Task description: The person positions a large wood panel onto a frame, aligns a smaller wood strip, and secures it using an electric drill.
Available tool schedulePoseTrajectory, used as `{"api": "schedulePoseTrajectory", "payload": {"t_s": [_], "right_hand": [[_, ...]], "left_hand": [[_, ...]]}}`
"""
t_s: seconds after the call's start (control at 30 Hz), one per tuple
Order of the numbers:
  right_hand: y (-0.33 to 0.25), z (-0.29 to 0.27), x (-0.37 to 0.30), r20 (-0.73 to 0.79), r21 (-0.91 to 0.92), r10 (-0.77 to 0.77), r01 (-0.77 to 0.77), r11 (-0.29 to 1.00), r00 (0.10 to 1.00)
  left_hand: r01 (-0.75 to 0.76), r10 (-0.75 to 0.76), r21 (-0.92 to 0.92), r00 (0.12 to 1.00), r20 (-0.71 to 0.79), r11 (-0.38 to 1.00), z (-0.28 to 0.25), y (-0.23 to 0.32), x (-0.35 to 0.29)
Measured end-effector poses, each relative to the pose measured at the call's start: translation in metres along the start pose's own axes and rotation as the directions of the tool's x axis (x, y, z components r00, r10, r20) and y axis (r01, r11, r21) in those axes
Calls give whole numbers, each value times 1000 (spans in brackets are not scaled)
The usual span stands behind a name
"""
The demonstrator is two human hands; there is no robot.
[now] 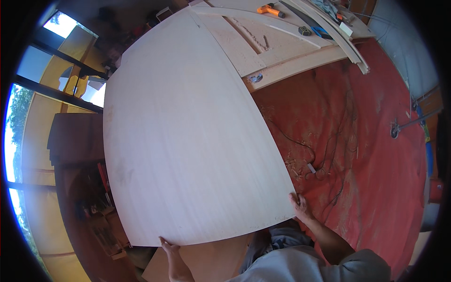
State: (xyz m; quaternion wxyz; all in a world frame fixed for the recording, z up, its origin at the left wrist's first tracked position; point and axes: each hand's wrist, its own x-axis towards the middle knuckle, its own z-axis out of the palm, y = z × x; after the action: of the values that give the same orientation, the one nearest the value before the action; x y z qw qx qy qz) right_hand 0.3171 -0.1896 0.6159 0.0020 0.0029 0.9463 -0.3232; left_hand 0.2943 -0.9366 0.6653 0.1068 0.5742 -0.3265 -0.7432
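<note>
The left hand [170, 247], partly closed, holds the near edge of the plywood sheet [188, 136]; the right hand [300, 207] clasps its corner. The sheet stretches ahead of both; uneven pulling could twist it.

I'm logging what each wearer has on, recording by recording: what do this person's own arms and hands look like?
The left hand and right hand are ungloved, with bare forearms and no visible watch or cable. The right sleeve is short and grey, like the shirt; no left sleeve shows clearly.
</note>
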Motion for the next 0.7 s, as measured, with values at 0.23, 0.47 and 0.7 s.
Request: {"api": "schedulePoseTrajectory", "payload": {"t_s": [0.23, 0.47, 0.7], "right_hand": [[7, -3, 4, -21, -89, -105, 103, 991, 994], [-32, -32, 23, 101, 318, 328, -343, 884, 939], [-47, -51, 34, 186, 399, 490, -521, 754, 852]], "left_hand": [[-6, 7, -89, 1000, 16, 996, 10, -9, -2], [-12, 8, -128, 999, -35, 992, -2, -3, 5], [-24, 21, -78, 999, -34, 997, 6, -9, -1]]}}
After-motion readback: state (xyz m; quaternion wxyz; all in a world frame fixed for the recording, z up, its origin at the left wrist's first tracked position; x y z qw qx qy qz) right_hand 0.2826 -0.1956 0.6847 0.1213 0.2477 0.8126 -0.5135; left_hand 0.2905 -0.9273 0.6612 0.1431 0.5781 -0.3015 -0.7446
